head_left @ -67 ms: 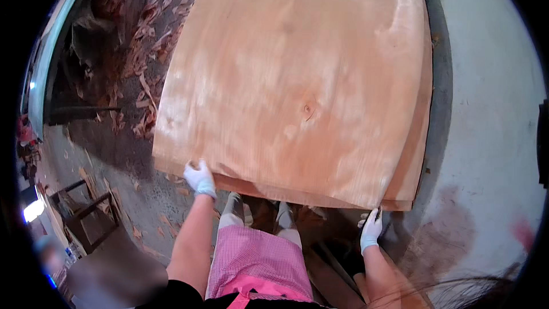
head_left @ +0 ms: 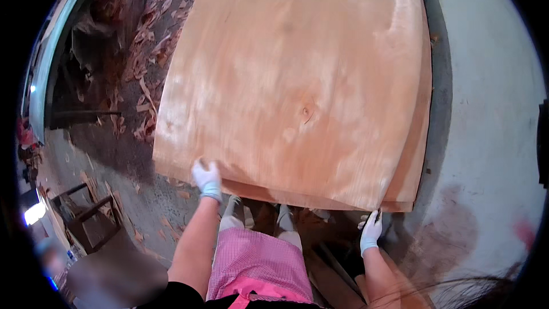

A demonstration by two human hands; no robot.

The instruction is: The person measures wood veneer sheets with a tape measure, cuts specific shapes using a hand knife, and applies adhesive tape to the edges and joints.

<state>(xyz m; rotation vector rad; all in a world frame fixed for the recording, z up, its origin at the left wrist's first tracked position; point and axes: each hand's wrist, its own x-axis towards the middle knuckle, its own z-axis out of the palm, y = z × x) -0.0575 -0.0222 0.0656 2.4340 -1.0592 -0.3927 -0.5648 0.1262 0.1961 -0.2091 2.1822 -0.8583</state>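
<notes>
floor (head_left: pixel 146 201) | left fingers (head_left: pixel 198 166) at edge of knot-marked wood sheet (head_left: pixel 274 68), grip unclear | right fingers (head_left: pixel 374 217) pinching its corner

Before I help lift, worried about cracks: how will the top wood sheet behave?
The top wood sheet probably flexes: its near edge looks wavy above the sheet beneath. Looking thin, it may be light for its size. The knot could be weak.

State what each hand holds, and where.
The right hand pinches the top wood sheet by its near right corner; the left hand is at its near edge, toward the left, grip unclear.
</notes>
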